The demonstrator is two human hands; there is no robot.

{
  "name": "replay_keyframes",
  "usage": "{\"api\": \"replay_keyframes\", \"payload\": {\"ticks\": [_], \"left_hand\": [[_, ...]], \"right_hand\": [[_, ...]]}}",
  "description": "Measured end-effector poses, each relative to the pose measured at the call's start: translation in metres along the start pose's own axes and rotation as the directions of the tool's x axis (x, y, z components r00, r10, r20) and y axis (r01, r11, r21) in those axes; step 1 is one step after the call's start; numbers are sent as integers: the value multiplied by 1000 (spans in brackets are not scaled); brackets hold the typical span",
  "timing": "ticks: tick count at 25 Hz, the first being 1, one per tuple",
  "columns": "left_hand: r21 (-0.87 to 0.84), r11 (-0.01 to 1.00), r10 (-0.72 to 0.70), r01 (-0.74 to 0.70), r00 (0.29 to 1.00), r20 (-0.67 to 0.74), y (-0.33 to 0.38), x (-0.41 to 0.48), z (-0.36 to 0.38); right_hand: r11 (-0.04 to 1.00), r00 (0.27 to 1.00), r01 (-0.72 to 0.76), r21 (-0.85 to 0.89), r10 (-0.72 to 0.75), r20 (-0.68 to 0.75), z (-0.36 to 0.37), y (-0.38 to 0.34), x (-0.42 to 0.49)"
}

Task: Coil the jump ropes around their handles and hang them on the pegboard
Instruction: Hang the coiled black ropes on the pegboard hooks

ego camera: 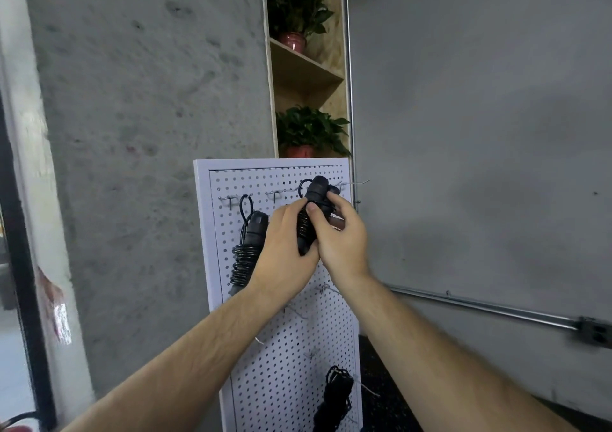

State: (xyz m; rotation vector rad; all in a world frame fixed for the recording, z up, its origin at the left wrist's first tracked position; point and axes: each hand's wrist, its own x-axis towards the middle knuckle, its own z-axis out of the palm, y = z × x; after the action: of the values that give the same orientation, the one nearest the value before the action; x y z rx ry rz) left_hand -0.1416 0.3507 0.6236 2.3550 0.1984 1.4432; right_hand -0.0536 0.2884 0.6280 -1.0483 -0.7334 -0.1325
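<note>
Pegboard [281,349] against the wall; shelf [308,67] behind its top edge, bearing upper potted plant [298,11] above lower potted plant [308,130]. First jump rope [246,249] hangs at upper-left corner, second jump rope [334,398] at lower-right, third jump rope [313,213] before upper-right corner.

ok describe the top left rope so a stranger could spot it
Find the white pegboard against the grey wall. At its upper left a coiled jump rope hangs by a loop from a hook. The held rope beside it is gripped, the bottom rope sits low right; only this hangs high, ungripped.
</note>
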Motion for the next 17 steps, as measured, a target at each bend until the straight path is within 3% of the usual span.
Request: {"api": "replay_keyframes", "payload": {"ticks": [6,17], "left_hand": [[21,999,-33,34,999,-32,-1,0,-1],[93,993,-86,79,993,76,-3,2,3]], "right_hand": [[996,998,30,-85,-25,63,4,-6,5],[986,995,19,-167,-2,100,0,0,7]]}}
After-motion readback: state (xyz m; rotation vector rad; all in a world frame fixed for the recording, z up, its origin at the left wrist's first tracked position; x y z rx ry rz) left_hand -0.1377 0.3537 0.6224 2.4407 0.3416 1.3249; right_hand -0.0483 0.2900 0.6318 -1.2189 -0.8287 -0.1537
